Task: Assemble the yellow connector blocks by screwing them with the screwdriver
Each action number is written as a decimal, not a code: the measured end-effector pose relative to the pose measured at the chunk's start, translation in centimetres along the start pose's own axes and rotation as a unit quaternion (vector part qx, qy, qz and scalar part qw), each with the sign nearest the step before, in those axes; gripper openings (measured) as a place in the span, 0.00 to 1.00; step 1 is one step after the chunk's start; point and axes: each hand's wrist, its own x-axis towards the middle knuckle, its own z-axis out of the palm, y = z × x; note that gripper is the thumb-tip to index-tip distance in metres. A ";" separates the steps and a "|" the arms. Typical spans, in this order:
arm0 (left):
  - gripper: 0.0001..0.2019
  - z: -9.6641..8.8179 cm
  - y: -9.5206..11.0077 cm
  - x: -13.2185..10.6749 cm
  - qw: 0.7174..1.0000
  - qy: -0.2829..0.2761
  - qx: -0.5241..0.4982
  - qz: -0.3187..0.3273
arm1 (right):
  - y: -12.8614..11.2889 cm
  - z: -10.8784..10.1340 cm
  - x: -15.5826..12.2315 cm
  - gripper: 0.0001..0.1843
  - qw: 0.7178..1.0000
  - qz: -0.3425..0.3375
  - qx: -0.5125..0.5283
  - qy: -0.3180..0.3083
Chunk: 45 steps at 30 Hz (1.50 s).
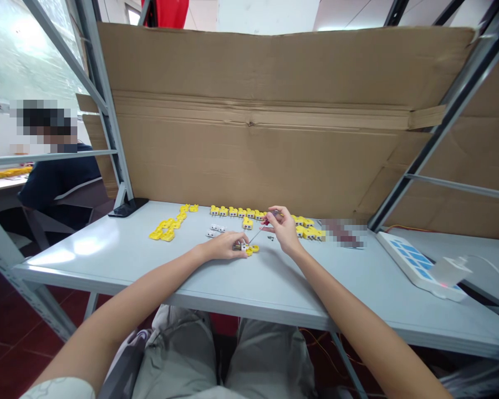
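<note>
Near the middle of the table, my left hand (225, 246) is closed on a small white-and-yellow plastic part (244, 247), partly hidden by the fingers. My right hand (281, 226) pinches a screwdriver (256, 234) with a red handle, its thin shaft slanting down to the left. The shaft's tip meets the part or hovers just over it; I cannot tell which. Yellow plastic pieces (253, 250) show at the part's right side. Behind my hands stands a yellow block (247, 223), and a few white pieces (217, 228) lie left of it. Tiny dark screws (270, 238) rest by my right hand.
Yellow blocks (233, 211) form a row along the cardboard back wall (249, 155), with more yellow blocks (311, 233) at right. Loose yellow pieces (164, 229) lie left. A black phone-like slab (128, 207) and a white power strip (416, 266) flank the table. A person (62, 172) sits beyond the left frame.
</note>
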 end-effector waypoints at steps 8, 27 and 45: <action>0.17 0.0 0.0 0.0 1.000 -0.002 0.000 -0.005 | 0.0 0.0 0.0 0.25 1.000 -0.002 -0.003 -0.004; 0.16 0.0 0.1 0.0 1.000 -0.001 -0.005 0.001 | -0.1 0.2 -0.3 0.24 1.000 -0.012 -0.007 -0.004; 0.18 0.3 -0.2 -0.1 0.999 0.009 -0.025 -0.028 | -0.2 0.3 -0.5 0.23 1.000 -0.020 -0.006 -0.010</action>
